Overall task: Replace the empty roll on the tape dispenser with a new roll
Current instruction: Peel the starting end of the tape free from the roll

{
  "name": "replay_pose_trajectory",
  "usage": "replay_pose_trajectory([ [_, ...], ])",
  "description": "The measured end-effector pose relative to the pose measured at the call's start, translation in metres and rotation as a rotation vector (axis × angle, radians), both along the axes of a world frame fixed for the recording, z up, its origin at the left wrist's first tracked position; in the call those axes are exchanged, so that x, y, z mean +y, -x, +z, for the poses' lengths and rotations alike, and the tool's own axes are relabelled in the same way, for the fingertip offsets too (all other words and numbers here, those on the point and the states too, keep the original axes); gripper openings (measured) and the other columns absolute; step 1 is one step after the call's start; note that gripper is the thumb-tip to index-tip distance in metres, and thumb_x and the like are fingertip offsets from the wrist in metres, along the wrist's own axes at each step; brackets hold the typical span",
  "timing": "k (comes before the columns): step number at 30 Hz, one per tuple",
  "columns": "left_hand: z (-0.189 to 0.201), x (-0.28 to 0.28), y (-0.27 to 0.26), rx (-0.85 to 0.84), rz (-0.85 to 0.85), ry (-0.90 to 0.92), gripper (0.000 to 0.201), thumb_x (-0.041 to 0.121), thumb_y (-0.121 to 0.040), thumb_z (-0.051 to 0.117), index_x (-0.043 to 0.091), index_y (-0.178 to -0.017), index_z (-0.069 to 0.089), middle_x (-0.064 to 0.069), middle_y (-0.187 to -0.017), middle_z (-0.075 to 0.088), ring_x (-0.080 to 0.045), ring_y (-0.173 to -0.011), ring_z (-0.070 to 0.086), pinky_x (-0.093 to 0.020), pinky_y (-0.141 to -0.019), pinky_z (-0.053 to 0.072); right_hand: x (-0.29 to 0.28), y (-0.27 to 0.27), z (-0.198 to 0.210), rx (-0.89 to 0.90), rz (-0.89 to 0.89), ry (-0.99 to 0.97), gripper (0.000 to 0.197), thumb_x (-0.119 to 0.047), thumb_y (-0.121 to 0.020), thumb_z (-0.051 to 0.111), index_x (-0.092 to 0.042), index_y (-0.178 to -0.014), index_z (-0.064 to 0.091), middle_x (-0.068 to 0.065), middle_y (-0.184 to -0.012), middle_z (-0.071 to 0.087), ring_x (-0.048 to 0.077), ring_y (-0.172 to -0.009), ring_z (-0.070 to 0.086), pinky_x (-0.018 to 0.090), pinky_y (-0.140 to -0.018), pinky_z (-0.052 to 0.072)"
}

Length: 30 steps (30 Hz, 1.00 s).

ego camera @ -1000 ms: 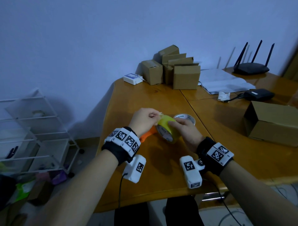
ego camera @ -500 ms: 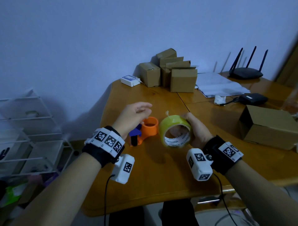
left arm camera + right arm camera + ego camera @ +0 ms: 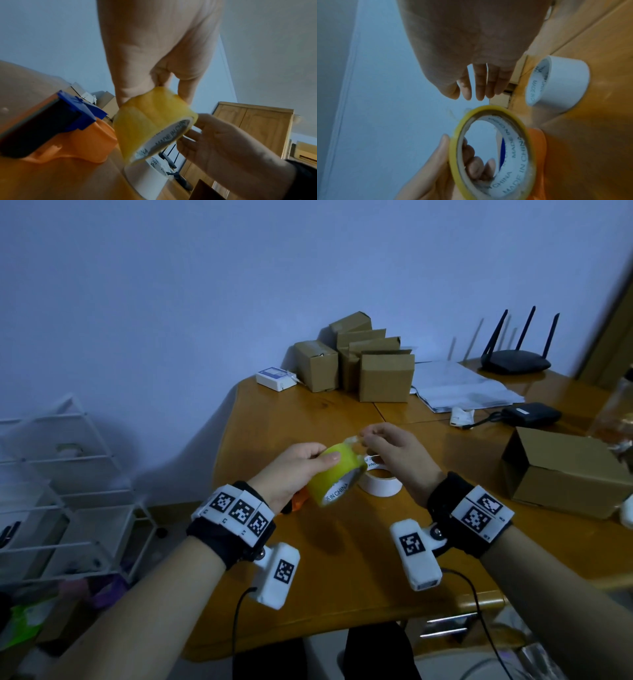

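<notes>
My left hand (image 3: pixel 318 457) grips the new yellow tape roll (image 3: pixel 334 474) around its outside, thumb on top, and holds it tilted above the table. A short loose tape end (image 3: pixel 352 440) sticks up from the roll's top. My right hand (image 3: pixel 364 438) hovers at that tab with fingers loosely bent. In the right wrist view its fingertips (image 3: pixel 469 94) stay just clear of the yellow roll (image 3: pixel 458 148). The orange dispenser (image 3: pixel 72 142) with a blue part (image 3: pixel 80 112) lies under my left hand. The empty white core (image 3: pixel 380 486) stands on the table behind the roll.
Several small cardboard boxes (image 3: pixel 376 371) stand at the back of the wooden table (image 3: pixel 308 412). A larger open box (image 3: pixel 565 470) sits at the right. Papers (image 3: pixel 462 392), a black router (image 3: pixel 513 364) and a black adapter (image 3: pixel 534 414) lie further back. A white wire rack (image 3: pixel 68 474) stands left of the table.
The yellow roll has passed from my right hand to my left and now sits over the dispenser. My right hand has let go and moved up to the tape end.
</notes>
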<state>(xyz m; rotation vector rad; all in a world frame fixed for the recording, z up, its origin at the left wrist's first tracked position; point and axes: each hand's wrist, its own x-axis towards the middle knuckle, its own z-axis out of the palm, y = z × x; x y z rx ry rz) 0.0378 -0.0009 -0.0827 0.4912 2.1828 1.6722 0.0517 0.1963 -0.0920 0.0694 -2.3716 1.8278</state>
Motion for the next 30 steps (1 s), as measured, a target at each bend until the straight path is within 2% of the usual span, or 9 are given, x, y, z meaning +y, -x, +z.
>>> replay_pose_trajectory([
  [3,0.0,-0.002,0.0,0.025,0.047,0.01,0.029,0.032,-0.097,0.059,0.004,-0.1,0.064,-0.011,-0.086,0.067,-0.025,-0.078,0.063,-0.037,-0.072,0.048,-0.002,-0.011,0.007,0.016,0.056,-0.084,0.022,-0.033,-0.096,0.059,-0.016,-0.107,0.064,0.002,-0.098,0.064,0.009,-0.077,0.057,0.024,-0.069,0.047],
  [6,0.002,0.0,-0.002,0.077,0.056,0.047,0.026,0.032,-0.097,0.058,0.007,-0.097,0.064,-0.008,-0.083,0.067,-0.02,-0.073,0.064,-0.037,-0.07,0.049,-0.005,-0.014,0.009,0.006,0.121,-0.192,0.031,-0.037,-0.089,0.068,-0.016,-0.111,0.06,0.004,-0.103,0.064,0.013,-0.081,0.06,0.033,-0.074,0.052],
  [8,0.004,0.0,-0.002,0.13,0.057,0.105,0.026,0.034,-0.097,0.058,0.009,-0.095,0.065,-0.009,-0.086,0.067,-0.02,-0.075,0.064,-0.037,-0.071,0.049,-0.006,-0.012,0.008,0.022,0.108,-0.256,0.035,-0.038,-0.085,0.073,-0.014,-0.106,0.06,0.004,-0.098,0.064,0.015,-0.078,0.062,0.039,-0.074,0.055],
  [13,0.007,-0.008,-0.005,0.243,-0.032,0.236,0.028,0.032,-0.097,0.058,0.005,-0.1,0.062,-0.02,-0.096,0.065,-0.018,-0.08,0.059,-0.032,-0.073,0.042,-0.001,-0.008,0.01,-0.047,0.217,-0.153,0.026,-0.025,-0.091,0.068,0.0,-0.095,0.06,0.014,-0.084,0.061,0.024,-0.07,0.061,0.046,-0.075,0.054],
  [15,0.008,-0.01,-0.007,0.268,-0.049,0.26,0.028,0.032,-0.098,0.058,0.005,-0.1,0.063,-0.019,-0.096,0.065,-0.017,-0.081,0.058,-0.03,-0.073,0.041,-0.001,-0.007,0.008,-0.082,0.254,-0.127,0.024,-0.023,-0.092,0.066,0.0,-0.096,0.06,0.014,-0.082,0.062,0.022,-0.069,0.062,0.044,-0.076,0.053],
  [19,0.006,-0.012,-0.007,0.267,-0.047,0.281,0.027,0.031,-0.098,0.057,0.005,-0.098,0.063,-0.005,-0.087,0.062,-0.015,-0.076,0.057,-0.027,-0.07,0.041,-0.004,-0.007,0.003,-0.1,0.261,-0.145,0.026,-0.019,-0.093,0.065,0.005,-0.101,0.059,0.01,-0.082,0.063,0.018,-0.068,0.063,0.037,-0.075,0.056],
  [23,0.002,-0.015,-0.008,0.267,-0.066,0.276,0.029,0.031,-0.099,0.055,0.002,-0.1,0.061,-0.008,-0.086,0.059,-0.015,-0.07,0.054,-0.025,-0.062,0.04,-0.004,-0.007,0.0,-0.116,0.29,-0.123,0.017,-0.015,-0.094,0.064,0.001,-0.097,0.062,0.009,-0.079,0.063,0.014,-0.065,0.063,0.028,-0.069,0.057],
  [25,0.001,-0.015,-0.008,0.264,-0.072,0.258,0.03,0.03,-0.1,0.054,0.0,-0.103,0.06,-0.01,-0.09,0.06,-0.017,-0.074,0.056,-0.023,-0.063,0.04,-0.004,-0.008,-0.001,-0.138,0.314,-0.089,0.014,-0.013,-0.095,0.062,0.0,-0.095,0.062,0.01,-0.078,0.063,0.014,-0.064,0.062,0.026,-0.067,0.057],
  [30,-0.007,-0.017,-0.008,0.246,-0.071,0.191,0.03,0.029,-0.099,0.055,-0.001,-0.099,0.059,-0.012,-0.087,0.059,-0.022,-0.077,0.057,-0.032,-0.07,0.041,-0.003,-0.008,-0.007,-0.159,0.296,-0.024,0.027,-0.011,-0.094,0.062,0.013,-0.104,0.057,0.012,-0.077,0.062,0.014,-0.063,0.061,0.025,-0.064,0.057],
])
